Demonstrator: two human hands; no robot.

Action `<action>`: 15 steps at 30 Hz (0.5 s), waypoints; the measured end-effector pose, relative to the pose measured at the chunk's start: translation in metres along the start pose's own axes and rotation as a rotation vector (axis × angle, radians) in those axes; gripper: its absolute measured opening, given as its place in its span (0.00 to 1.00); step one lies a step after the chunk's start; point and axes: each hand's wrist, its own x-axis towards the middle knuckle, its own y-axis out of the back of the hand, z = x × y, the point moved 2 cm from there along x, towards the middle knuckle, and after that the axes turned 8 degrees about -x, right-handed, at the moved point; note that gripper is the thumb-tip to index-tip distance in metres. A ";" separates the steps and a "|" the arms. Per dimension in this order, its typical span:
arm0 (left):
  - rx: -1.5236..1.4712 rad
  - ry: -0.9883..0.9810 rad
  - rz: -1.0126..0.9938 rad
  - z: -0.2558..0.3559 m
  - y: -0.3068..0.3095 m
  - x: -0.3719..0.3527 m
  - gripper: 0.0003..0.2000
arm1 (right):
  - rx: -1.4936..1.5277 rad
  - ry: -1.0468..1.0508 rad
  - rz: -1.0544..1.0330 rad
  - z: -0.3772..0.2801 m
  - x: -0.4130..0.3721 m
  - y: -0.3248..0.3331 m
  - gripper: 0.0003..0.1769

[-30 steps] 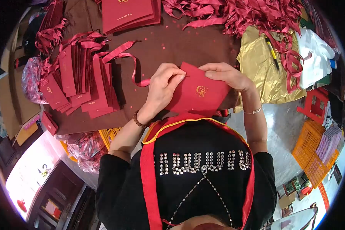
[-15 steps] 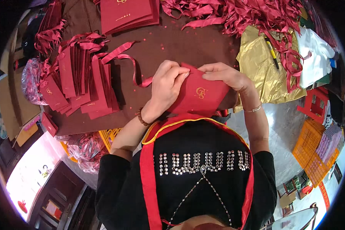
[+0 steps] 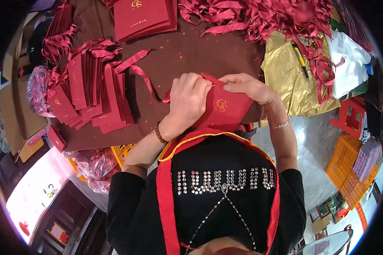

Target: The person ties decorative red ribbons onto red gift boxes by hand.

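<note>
At the near edge of the brown cloth-covered table [image 3: 204, 55], the left hand [image 3: 188, 101] is rolling more knuckles-up, pinching the upper corner of a flat, red, gold-lettered paper bag [image 3: 227, 111]; the right hand [image 3: 247, 88] is gripping its upper edge, presumably bracing it.

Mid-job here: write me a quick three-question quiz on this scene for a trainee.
1. Multiple choice: what are the left hand and right hand both touching?
A) an orange crate
B) a red paper bag
C) a white plastic bag
2. True or false: the yellow-and-black pen lies on the gold sheet.
3. Fill in: the beaded bracelet is on the ____ wrist.

Key: 1 B; 2 true; 3 left.
</note>
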 end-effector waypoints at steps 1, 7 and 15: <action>0.016 0.000 -0.020 0.001 0.000 0.001 0.05 | -0.004 0.003 -0.002 0.000 -0.001 0.000 0.18; 0.081 -0.066 -0.109 0.000 -0.004 0.005 0.02 | -0.188 0.082 0.060 0.002 0.000 0.000 0.20; 0.246 -0.228 -0.167 0.006 -0.008 0.010 0.06 | -0.434 0.094 0.155 0.003 -0.002 0.007 0.21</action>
